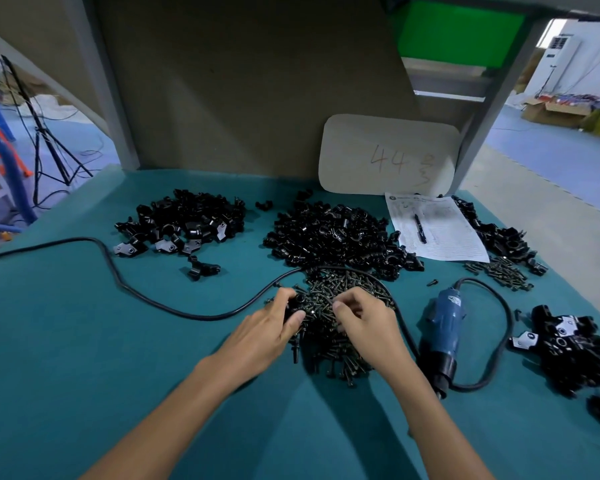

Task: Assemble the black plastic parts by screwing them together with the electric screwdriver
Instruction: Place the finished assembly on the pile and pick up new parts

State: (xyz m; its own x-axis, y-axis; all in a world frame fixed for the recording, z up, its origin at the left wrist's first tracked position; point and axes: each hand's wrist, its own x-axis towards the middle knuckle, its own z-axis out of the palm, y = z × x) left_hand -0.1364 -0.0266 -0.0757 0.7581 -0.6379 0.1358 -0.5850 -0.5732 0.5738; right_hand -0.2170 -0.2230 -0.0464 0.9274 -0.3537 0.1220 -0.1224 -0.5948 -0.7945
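My left hand point(274, 323) grips a black plastic part point(297, 304) over the heap of dark screws point(336, 341) at the table's middle. Close beside it my right hand point(361, 320) has its fingers curled and pinches among the screws; the thing between the fingertips is too small to make out. The blue electric screwdriver point(442, 327) lies on the table to the right of my right hand, tip toward me, and neither hand touches it. Two piles of black parts, the left pile point(184, 223) and the middle pile point(333, 233), lie farther back.
The screwdriver's black cable point(118, 271) snakes across the green table point(84, 341) from the left and loops round the tool. Joined black parts point(568, 344) lie at the right edge. A paper sheet with a pen point(433, 230), a second small screw pile point(503, 271) and a cardboard sign point(388, 154) stand behind.
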